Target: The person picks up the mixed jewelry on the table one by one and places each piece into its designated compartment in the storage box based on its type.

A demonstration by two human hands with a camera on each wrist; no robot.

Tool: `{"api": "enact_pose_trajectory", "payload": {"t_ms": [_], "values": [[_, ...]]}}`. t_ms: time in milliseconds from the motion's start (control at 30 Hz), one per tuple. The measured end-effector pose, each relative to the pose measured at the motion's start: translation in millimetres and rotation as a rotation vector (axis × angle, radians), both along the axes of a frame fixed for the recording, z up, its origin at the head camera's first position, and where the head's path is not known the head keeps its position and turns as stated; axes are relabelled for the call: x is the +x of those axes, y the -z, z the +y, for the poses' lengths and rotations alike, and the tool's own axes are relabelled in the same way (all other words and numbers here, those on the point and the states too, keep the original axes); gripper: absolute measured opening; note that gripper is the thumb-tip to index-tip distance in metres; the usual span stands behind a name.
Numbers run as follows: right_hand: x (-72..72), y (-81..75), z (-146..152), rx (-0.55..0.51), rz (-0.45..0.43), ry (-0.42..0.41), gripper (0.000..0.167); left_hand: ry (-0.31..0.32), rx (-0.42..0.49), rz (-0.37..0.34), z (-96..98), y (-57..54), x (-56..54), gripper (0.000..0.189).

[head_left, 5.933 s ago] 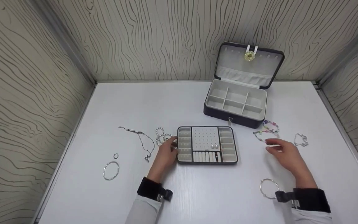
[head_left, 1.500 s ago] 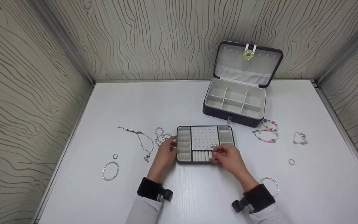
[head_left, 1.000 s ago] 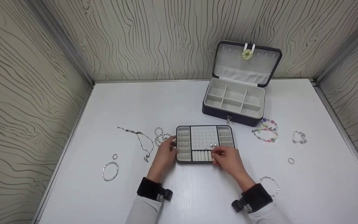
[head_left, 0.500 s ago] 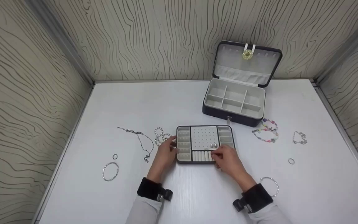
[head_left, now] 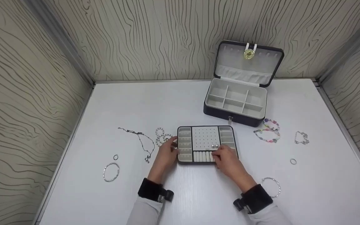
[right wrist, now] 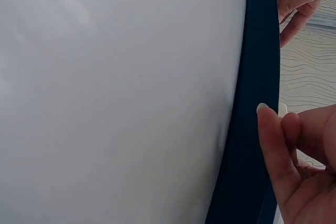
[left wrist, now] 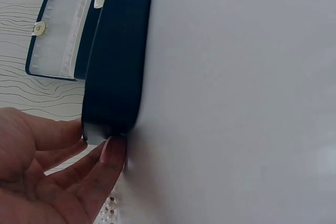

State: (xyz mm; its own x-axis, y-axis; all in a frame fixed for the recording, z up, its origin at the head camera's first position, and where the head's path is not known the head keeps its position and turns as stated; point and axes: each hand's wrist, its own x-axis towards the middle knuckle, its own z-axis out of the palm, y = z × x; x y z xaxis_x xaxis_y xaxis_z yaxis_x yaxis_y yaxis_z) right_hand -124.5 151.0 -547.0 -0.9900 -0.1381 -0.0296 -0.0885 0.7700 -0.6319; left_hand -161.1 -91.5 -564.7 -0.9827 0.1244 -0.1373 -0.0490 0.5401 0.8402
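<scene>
A dark blue jewelry tray (head_left: 206, 126) with a pearl earring pair (head_left: 214, 146), a pegboard-like panel, small side compartments and white ring rolls (head_left: 203, 156) lies mid-table. My left hand (head_left: 167, 153) grips its left end, thumb at the top edge and fingers against the side wall in the left wrist view. My right hand (head_left: 227, 157) is bent over the right end of the ring rolls. Its thumb and index finger come together there, and another finger lies along the tray's front wall (right wrist: 249, 77). I cannot tell what is between those fingertips.
An open jewelry box (head_left: 236, 97) stands behind the tray. Around lie a chain necklace (head_left: 152, 142), pearl strand (head_left: 159, 134), colorful bead bracelets (head_left: 267, 136), charm bracelet (head_left: 301, 137), two bangles (head_left: 111, 172) and loose rings (head_left: 293, 161).
Since the oldest frame my right hand has moved left from beside the bead bracelets to the ring rolls, uncovering a ring on the table. Lately its fingers shift only slightly; my left hand stays put.
</scene>
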Motion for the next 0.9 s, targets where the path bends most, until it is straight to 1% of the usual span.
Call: {"api": "enact_pose_trajectory", "payload": {"t_ms": [100,200,433,700,900], "values": [[0.3,-0.2,-1,0.011,0.012,0.001,0.013,-0.003,0.007,-0.006,-0.2,0.0,-0.2,0.055],[0.4,0.5,-1,-0.004,-0.006,0.016,0.013,-0.006,0.01,-0.018,-0.2,-0.2,-0.4,0.055],[-1.0,5.2,-2,-0.061,-0.043,0.057,0.011,0.015,-0.041,0.009,-0.7,0.0,0.0,0.052],[-1.0,6.3,-1,-0.075,-0.055,0.061,0.011,0.001,-0.034,0.011,-0.6,-1.1,0.7,0.053],[-1.8,3.4,12,-0.169,-0.083,0.046,0.013,-0.002,-0.027,-0.01,0.2,-0.7,0.1,0.054]]}}
